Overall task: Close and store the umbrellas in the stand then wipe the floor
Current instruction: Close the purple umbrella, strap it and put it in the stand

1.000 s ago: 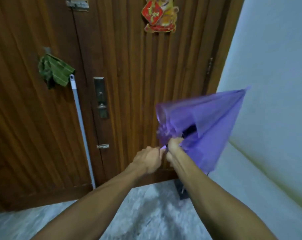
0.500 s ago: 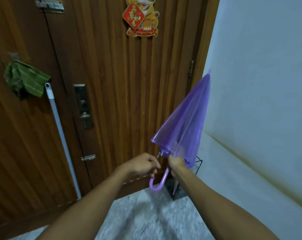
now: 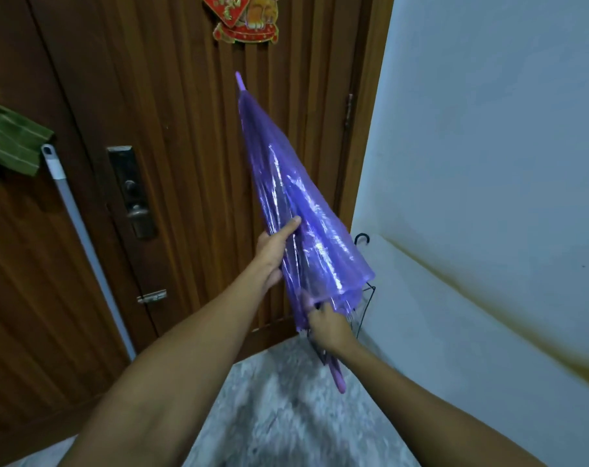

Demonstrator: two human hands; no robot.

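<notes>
A translucent purple umbrella [image 3: 286, 197] is folded and points tip-up in front of the wooden door. My left hand [image 3: 274, 251] wraps the canopy about midway, thumb on the plastic. Lower down, my right hand [image 3: 326, 326] grips the shaft just under the canopy's hem, and the purple hooked handle sticks out below it. Behind the umbrella, in the corner between door and wall, stands a black wire umbrella stand [image 3: 365, 299], mostly hidden. A black hooked handle [image 3: 362, 238] rises beside the canopy's edge.
A mop handle [image 3: 80, 230] leans against the wooden door [image 3: 171, 129] at the left, with a green cloth [image 3: 9, 139] hanging above it. A lock plate [image 3: 131, 190] is on the door. The white wall [image 3: 488, 163] closes the right side. Grey marbled floor [image 3: 286, 416] lies below.
The canopy has collapsed from half open to folded. The umbrella's tip swung left and up. My left hand moved from the handle up onto the canopy.
</notes>
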